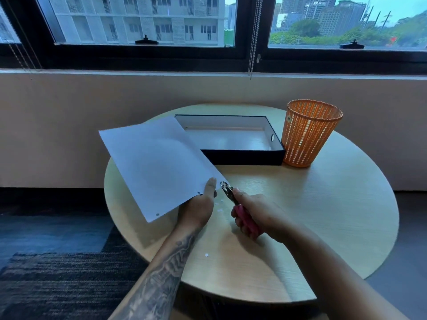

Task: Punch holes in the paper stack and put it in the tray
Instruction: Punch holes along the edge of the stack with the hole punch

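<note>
My left hand (201,204) grips the near edge of a white paper stack (157,167), holding it tilted above the round table. Two punched holes show along that edge. My right hand (256,215) is closed on the pink handles of a hand-held hole punch (238,204). Its metal head sits at the paper's near right corner, right beside my left thumb. The tray (245,155), a black box with a white inside, lies behind the paper; the stack's far corner overlaps its left side.
An orange mesh basket (309,135) stands to the right of the tray. Small white paper dots lie on the wooden table (323,215) near my hands. A wall and windows lie beyond the table.
</note>
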The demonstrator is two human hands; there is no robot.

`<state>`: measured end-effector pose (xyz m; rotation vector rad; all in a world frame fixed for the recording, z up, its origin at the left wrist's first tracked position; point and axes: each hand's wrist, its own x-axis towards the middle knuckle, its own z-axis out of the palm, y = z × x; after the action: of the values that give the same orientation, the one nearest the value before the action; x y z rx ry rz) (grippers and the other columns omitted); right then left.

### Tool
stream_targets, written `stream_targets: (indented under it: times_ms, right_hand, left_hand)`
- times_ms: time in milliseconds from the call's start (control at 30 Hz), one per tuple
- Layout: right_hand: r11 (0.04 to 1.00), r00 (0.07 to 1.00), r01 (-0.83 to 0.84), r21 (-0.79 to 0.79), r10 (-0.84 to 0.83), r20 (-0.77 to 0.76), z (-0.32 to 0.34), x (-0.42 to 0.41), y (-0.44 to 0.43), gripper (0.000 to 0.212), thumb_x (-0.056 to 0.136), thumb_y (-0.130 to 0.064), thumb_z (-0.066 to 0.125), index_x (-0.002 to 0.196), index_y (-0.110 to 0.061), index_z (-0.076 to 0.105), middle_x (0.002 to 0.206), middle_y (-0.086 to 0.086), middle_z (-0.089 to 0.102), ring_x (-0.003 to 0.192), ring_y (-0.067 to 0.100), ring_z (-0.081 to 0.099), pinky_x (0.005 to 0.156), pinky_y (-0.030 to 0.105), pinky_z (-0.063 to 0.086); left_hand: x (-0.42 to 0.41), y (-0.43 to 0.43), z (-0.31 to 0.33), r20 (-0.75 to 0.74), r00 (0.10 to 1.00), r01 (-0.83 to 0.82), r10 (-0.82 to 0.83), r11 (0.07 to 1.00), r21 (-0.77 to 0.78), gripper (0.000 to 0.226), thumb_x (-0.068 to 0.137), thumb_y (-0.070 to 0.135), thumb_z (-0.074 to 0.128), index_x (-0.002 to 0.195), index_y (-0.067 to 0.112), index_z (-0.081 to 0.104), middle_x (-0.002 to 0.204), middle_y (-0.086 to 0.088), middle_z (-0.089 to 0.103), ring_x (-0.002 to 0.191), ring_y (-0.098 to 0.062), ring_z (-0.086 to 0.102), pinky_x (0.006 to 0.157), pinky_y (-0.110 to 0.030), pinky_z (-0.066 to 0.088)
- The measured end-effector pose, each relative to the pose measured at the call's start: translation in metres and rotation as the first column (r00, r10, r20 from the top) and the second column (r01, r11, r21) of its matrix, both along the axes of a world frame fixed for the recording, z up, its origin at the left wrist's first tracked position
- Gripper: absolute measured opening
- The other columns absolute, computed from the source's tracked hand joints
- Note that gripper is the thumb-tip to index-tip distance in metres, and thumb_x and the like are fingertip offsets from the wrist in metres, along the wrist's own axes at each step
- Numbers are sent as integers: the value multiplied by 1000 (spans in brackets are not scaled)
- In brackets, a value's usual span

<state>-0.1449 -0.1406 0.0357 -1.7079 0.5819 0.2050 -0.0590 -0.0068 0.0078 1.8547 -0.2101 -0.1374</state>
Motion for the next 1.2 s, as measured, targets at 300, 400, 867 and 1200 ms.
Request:
stream_targets:
  times_ms: [300,400,867,1200]
  right_hand:
    - [999,994,-5,38,9,-112,-4,11,-6,62,96,-64,45,80,-7,64,60,8,59,47,21,50,47,25,39]
    - [999,991,2,47,5,-135,-5,14,-6,62,96,-64,45,80,-7,63,59,8,57,46,21,48,48,25,37]
    - [997,959,-62,-41,48,-278,0,24,-1,60,98,-62,39,81,-8,58,57,5,50,43,18,43,47,22,30]
    - [995,972,-98,-14,93,-215,8,5,-11,54,94,-59,42,87,-8,60,80,20,69,60,28,60,57,34,52]
  left_hand:
    - [6,1,-6,-43,999,-8,10,999,43,48,98,45,52,60,20,65,72,15,67,87,-21,66,87,-30,48]
    - [7,1,-6,-18,1000,5,-4,998,58,47,99,42,51,60,20,65,72,15,67,86,-20,67,88,-32,50]
    - [12,0,-2,-50,995,94,-85,974,207,42,98,45,49,79,17,73,84,7,75,93,-19,67,83,-28,46]
    - [6,6,1,-195,980,27,-35,999,-41,40,93,45,61,70,14,69,76,1,75,73,-17,71,64,-25,50]
